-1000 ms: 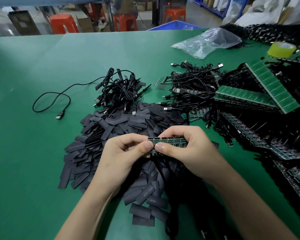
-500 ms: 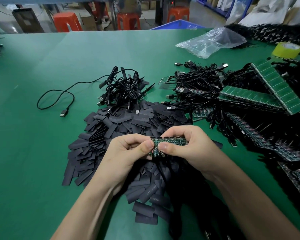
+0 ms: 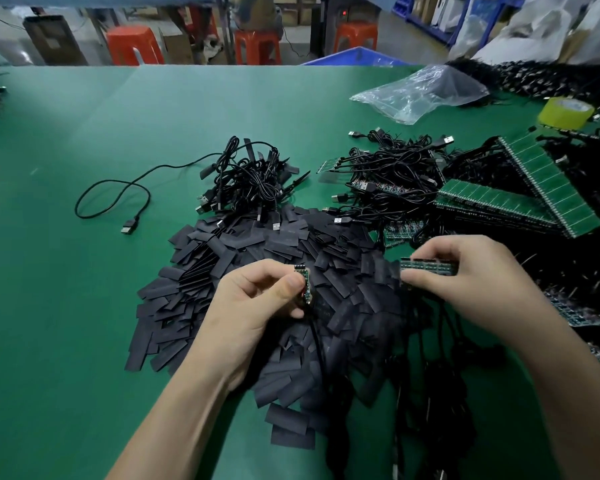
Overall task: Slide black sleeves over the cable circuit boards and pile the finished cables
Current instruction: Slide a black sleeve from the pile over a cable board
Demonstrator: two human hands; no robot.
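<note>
Bare left hand [image 3: 253,306], bare right hand [image 3: 475,282], both forearms uncovered

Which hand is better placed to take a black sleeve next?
Probably the left. The left hand is directly over the sleeve pile and pinches only one small board; the right hand grips the board strip.

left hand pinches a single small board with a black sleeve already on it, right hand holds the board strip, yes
Not quite. The head view shows the small board in the left hand is bare, without a sleeve. The right hand does hold the board strip.
</note>
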